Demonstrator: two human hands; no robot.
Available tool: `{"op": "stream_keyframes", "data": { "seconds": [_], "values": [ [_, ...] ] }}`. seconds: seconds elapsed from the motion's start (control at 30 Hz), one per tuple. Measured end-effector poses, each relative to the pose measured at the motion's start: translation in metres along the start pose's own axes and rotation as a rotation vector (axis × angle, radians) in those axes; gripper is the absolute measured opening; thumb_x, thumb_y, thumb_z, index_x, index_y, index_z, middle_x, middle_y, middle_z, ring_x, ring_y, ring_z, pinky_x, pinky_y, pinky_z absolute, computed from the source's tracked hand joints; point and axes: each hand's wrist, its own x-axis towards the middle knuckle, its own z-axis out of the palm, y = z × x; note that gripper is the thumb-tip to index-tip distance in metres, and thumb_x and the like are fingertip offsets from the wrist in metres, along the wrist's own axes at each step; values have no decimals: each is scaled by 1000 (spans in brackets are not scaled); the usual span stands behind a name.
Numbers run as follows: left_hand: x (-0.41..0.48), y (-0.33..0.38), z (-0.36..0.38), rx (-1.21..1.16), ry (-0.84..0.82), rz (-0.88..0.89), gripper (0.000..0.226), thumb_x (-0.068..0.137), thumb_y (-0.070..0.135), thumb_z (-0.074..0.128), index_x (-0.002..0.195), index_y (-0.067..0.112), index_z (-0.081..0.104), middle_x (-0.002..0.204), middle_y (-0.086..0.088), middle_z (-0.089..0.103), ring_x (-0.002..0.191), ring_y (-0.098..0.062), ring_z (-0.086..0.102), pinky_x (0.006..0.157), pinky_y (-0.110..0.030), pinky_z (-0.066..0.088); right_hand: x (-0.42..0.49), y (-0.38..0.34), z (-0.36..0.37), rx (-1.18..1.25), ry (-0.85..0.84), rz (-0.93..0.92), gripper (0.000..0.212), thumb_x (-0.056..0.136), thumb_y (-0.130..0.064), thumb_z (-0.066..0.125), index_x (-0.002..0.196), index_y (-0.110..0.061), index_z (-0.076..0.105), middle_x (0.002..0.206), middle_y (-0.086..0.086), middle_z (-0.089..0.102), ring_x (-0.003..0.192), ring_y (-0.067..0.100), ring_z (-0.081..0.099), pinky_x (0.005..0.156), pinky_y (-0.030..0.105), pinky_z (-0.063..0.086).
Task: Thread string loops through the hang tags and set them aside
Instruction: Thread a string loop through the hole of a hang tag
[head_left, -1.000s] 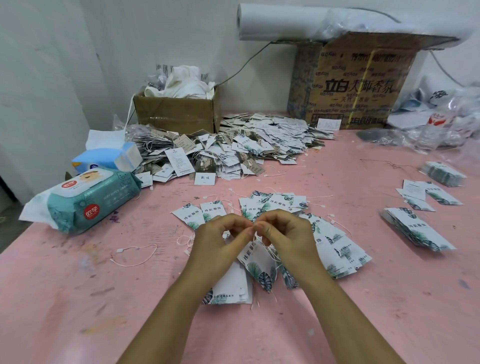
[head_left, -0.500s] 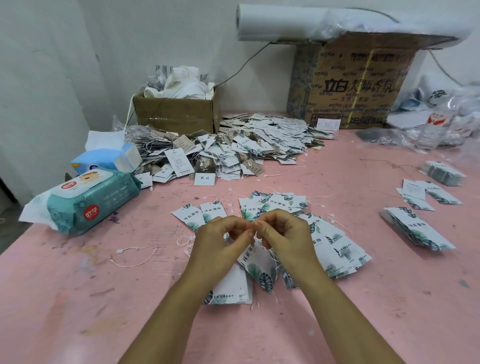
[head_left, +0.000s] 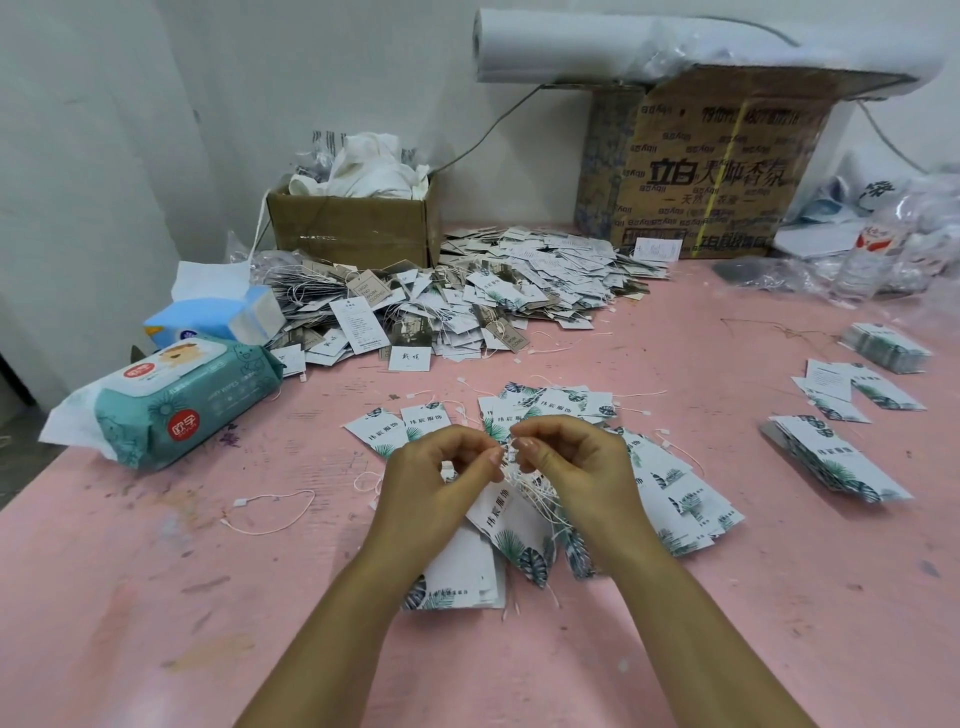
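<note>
My left hand (head_left: 434, 480) and my right hand (head_left: 574, 467) meet above the pink table (head_left: 156, 597), fingertips almost touching. Between them they pinch a thin white string (head_left: 506, 452). A white hang tag with green leaf print (head_left: 511, 525) dangles below the fingers, with a bundle of strings beside it. More leaf-print tags (head_left: 670, 499) lie fanned on the table under and to the right of my hands. A small stack of tags (head_left: 462, 577) lies beneath my left wrist.
A big heap of strung tags (head_left: 467, 296) covers the back of the table. Wet wipes pack (head_left: 166, 400) and tissue pack (head_left: 218, 317) lie left. A loose string loop (head_left: 270, 512) lies left of my hands. Tag stacks (head_left: 836, 457) sit right. Cardboard boxes (head_left: 353, 228) stand behind.
My fingertips have drawn slightly apart, showing a short stretch of string between them. The hands stay in the same spot above the tags.
</note>
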Motion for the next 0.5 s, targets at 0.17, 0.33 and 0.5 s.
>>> {"op": "stream_keyframes", "data": {
  "seconds": [0.17,0.33,0.5],
  "values": [
    [1,-1,0,-45,15,-21,15,83,7,66,76,21,68,62,13,67,56,6,55,54,-4,36,1,-2,0,20,1,-16,28,81,12,58,86,-14,65,70,-8,68,67,3,63,65,14,50],
    [1,0,0,-43,13,-17,16,83,8,67,77,22,68,62,11,68,56,5,56,54,-4,36,1,-2,0,16,-20,-28,23,81,10,60,83,-12,65,66,-10,68,64,3,62,65,15,51],
    [1,-1,0,-39,8,-10,15,83,7,67,78,21,68,63,9,68,58,4,57,56,-5,36,0,2,0,-79,-60,-44,22,83,3,61,81,-19,66,62,-10,65,58,4,57,62,18,50]
  ]
}}
